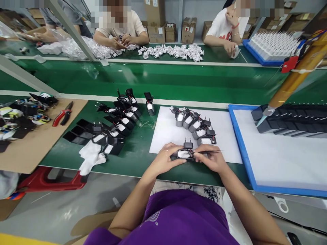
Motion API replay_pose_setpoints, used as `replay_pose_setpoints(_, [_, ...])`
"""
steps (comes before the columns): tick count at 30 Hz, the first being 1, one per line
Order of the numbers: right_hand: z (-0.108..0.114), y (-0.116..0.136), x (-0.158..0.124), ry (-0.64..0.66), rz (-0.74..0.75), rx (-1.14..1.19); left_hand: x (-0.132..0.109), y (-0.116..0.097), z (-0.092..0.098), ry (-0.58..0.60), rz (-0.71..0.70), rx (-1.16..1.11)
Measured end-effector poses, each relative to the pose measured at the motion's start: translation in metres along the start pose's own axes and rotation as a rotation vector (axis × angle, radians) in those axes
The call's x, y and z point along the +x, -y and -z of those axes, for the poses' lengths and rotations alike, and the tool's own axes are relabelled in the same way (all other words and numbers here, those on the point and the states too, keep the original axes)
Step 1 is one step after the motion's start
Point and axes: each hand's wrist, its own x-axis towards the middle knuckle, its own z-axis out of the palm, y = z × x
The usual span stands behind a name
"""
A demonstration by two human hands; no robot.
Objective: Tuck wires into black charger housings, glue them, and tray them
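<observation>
My left hand (166, 158) is closed around a small black charger housing (186, 153) with two plug pins standing up and a white part inside. My right hand (213, 159) pinches thin tweezers (211, 151) whose tips lie at the housing's right end. Both hands rest on a white sheet (224, 129) at the table's near edge. Just beyond them a curved row of several black housings (196, 124) stands on the sheet.
A pile of black housings (114, 126) and a white cloth (90, 156) lie to the left. Red-handled pliers (62, 114) rest on a cardboard sheet (30, 149). A blue-rimmed tray (242, 149) holds black parts at the right. Across the green belt, other people handle white plugs (171, 51).
</observation>
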Motion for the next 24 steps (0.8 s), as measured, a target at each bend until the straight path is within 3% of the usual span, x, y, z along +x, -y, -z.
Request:
replay_pose_setpoints(4, [0.006, -0.002, -0.005, -0.242, -0.051, 0.192, -0.002, -0.004, 0.002, -0.017, 0.015, 0.023])
replay_pose_setpoints(7, [0.006, -0.002, -0.006, -0.215, -0.032, 0.18, 0.001, -0.008, 0.006, 0.056, 0.044, -0.067])
replay_pose_setpoints(10, [0.005, -0.002, -0.005, -0.229, -0.013, 0.159, 0.011, -0.013, 0.007, 0.109, 0.124, -0.299])
replay_pose_setpoints(16, [0.006, 0.0, -0.004, -0.298, 0.003, 0.152, 0.034, -0.024, -0.008, 0.137, 0.199, -0.618])
replay_pose_setpoints(19, [0.007, 0.0, -0.004, -0.285, 0.016, 0.144, 0.035, -0.028, -0.015, 0.06, 0.142, -0.512])
replay_pose_setpoints(24, [0.007, -0.001, -0.004, -0.277, 0.002, 0.1, 0.028, -0.028, -0.019, -0.14, -0.076, -0.051])
